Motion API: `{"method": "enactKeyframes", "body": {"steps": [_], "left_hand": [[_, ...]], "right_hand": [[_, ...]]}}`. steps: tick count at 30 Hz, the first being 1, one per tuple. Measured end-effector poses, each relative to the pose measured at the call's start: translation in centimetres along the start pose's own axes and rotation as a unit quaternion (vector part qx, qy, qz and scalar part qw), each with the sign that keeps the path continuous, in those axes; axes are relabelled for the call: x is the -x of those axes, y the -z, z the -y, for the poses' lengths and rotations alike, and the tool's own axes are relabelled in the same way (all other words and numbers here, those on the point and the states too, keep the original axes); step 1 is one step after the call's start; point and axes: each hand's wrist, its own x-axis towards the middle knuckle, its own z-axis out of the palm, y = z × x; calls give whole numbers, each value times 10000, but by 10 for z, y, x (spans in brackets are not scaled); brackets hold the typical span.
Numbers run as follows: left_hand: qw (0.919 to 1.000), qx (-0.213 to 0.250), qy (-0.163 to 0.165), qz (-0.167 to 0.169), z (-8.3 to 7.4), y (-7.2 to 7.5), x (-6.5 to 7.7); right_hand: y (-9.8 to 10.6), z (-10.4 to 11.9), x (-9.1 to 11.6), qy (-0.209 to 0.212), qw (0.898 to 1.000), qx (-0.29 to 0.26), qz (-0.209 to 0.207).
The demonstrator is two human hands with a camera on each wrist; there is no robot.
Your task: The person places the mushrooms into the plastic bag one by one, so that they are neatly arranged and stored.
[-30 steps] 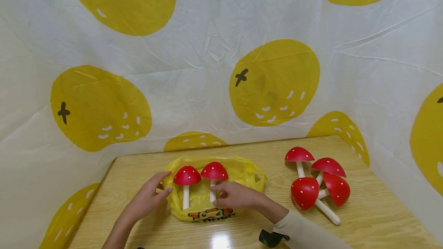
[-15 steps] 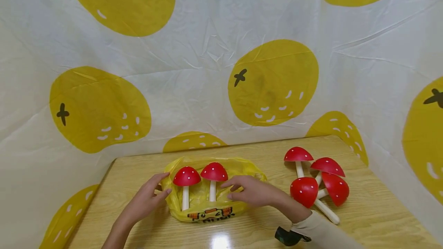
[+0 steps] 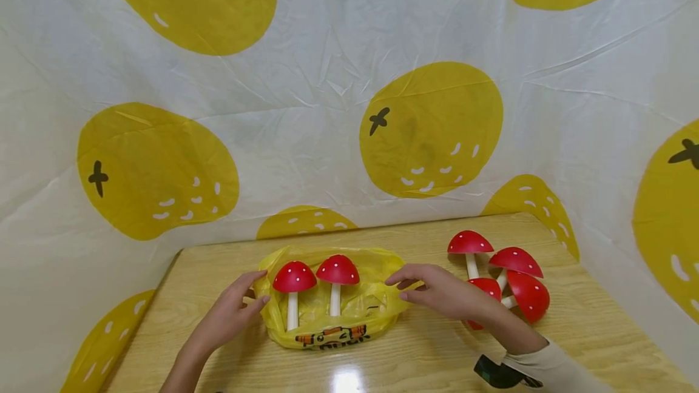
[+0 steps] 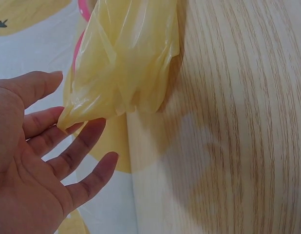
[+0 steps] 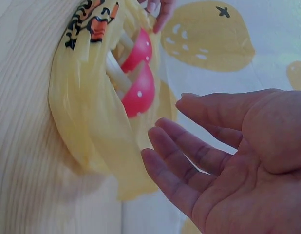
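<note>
A yellow plastic bag (image 3: 280, 337) lies on the table with its mouth spread. Two toy mushrooms, one left (image 3: 295, 278) and one right (image 3: 337, 270), rest inside it, red dotted caps toward the far side and white stems toward me. My left hand (image 3: 232, 317) is at the bag's left edge; in the left wrist view its relaxed fingertips touch the plastic (image 4: 126, 58), thumb held apart. At the bag's right end, my right hand (image 3: 445, 293) is stretched out with nothing in it. The right wrist view shows its fingers (image 5: 172, 183) spread beside the bag.
A heap of several more toy mushrooms (image 3: 516, 259) lies on the right of the wooden table (image 3: 426, 356), partly hidden behind my right hand and forearm. A white cloth (image 3: 306, 162) with yellow fruit prints hangs around the table's back and sides.
My right hand has let go of the right mushroom's stem inside the bag and moved rightward to the bag's right end. The left hand has stayed in place.
</note>
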Motion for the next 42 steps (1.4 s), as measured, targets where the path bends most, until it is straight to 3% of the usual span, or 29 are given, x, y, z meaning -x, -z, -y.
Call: {"method": "enactKeyframes", "body": {"steps": [6, 12, 18, 30, 36, 42], "left_hand": [[10000, -31, -25, -25, 0, 1, -1], [10000, -50, -11, -76, 1, 0, -3], [9999, -47, 48, -110, 1, 1, -3], [9999, -31, 61, -91, 2, 1, -3], [9999, -89, 42, -105, 3, 1, -2], [9999, -58, 30, -102, 5, 1, -2]], "right_hand": [[15, -2, 19, 8, 9994, -104, -342], [28, -5, 45, -128, 9954, 334, -893], [42, -13, 70, -413, 9898, 684, -1176], [60, -34, 104, -687, 9792, 1121, -1543], [63, -42, 113, -872, 9696, 1645, -1588], [65, -49, 120, -1060, 9648, 1815, -1580]]}}
